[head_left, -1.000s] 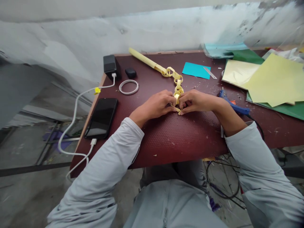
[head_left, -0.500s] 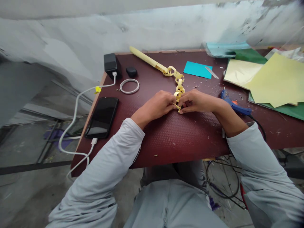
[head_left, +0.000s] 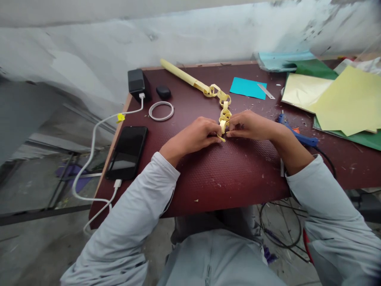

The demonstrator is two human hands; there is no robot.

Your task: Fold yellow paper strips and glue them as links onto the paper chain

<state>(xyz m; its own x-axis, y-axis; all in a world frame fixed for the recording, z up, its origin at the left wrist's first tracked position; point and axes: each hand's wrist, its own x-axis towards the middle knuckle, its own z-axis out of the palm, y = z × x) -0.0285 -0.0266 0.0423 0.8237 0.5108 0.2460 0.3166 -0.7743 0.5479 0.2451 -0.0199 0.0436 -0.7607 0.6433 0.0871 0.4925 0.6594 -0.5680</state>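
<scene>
The yellow paper chain (head_left: pixel 224 104) ends in a fresh link (head_left: pixel 222 128) pinched between both hands. Judging from this, the strip is being closed into a loop, so the overlap ought to be pressed flat and square, with steady pressure from both sides and no twist, while the rest of the chain lies slack.

The left hand (head_left: pixel 195 136) is just left of that link, fingers curled shut on its near end; the right hand (head_left: pixel 249 125) is just right of it, fingertips closed on the other side. The 2 hands nearly touch across the link.

Beyond the link, the chain runs away to a rolled yellow tube (head_left: pixel 181 73). The blue glue gun (head_left: pixel 294 133) lies right of the link, beside the right wrist; the phone (head_left: pixel 127 151) lies well to its left.
</scene>
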